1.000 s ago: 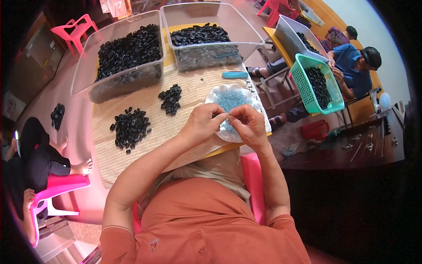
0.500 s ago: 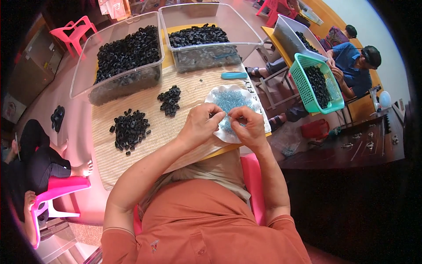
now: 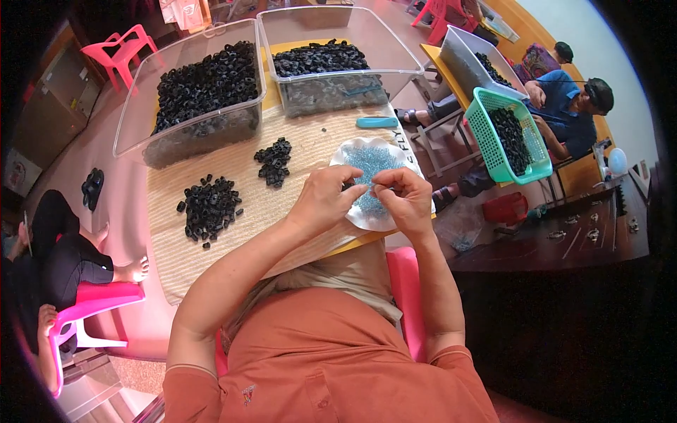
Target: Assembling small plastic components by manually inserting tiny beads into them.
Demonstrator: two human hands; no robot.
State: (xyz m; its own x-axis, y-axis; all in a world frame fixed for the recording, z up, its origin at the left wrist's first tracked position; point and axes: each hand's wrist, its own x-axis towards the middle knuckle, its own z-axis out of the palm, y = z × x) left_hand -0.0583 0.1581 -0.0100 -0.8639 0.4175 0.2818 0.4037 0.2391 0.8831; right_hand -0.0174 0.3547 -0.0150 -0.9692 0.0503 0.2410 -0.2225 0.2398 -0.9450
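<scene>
Sits in a room with a pink floor (image 3: 123, 190), before a table spread with ribbed cream cloth (image 3: 261, 211). Holds both hands close together over a white scalloped dish (image 3: 337, 154). Curves the left hand (image 3: 321, 201) with thumb and forefinger parted, showing a small dark bit (image 3: 346, 187) in the gap; cannot tell whether gripped or merely touching. Bends the right hand (image 3: 410, 201) toward the left one, with thumb and forefinger tips together or nearly so; cannot tell whether pinched on anything. Shows tiny pale blue beads (image 3: 370, 158) inside the dish, beneath the fingers and partly covered by them.

Has a slim turquoise object (image 3: 377, 122) lying flat just beyond the dish. Has, to the left of the hands, a small cluster of black pieces (image 3: 273, 162) and, farther left and nearer the body, a larger loose heap (image 3: 211, 208) of similar pieces, apart from the cluster. Faces, at the far side of the cloth, a left clear bin (image 3: 132, 137) and a right clear bin (image 3: 317, 20), side by side, with black pieces piled in each.

Look right for a second table (image 3: 446, 76) with a green perforated basket (image 3: 481, 134), also bearing black pieces, and a translucent bin (image 3: 460, 53) just behind; beside these, a seated co-worker in a blue shirt (image 3: 560, 99). Look left for dark sandals (image 3: 92, 187) on the floor and a person in dark clothes (image 3: 67, 247) on a pink chair (image 3: 106, 292).
</scene>
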